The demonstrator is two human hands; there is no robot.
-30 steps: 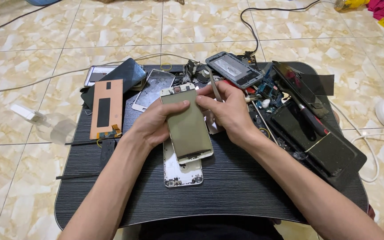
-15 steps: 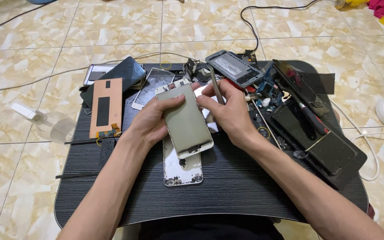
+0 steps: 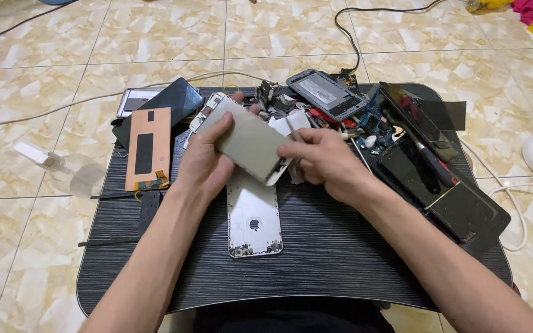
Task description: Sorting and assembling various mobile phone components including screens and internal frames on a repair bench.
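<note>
Grey metal screen backplate [image 3: 251, 142], held tilted above the table by the left hand [image 3: 208, 161], is being separated; right hand [image 3: 322, 163] pinches a thin tool [image 3: 292, 127] at its lower edge. Steady prying seems needed.

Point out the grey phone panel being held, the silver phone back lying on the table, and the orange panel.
grey phone panel [image 3: 249, 140], head view, middle face.
silver phone back [image 3: 254, 217], head view, centre.
orange panel [image 3: 148, 148], head view, middle.

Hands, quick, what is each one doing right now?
Left hand: closed on the phone screen panel, held above the table.
Right hand: closed on a thin tool, touching the panel.
</note>
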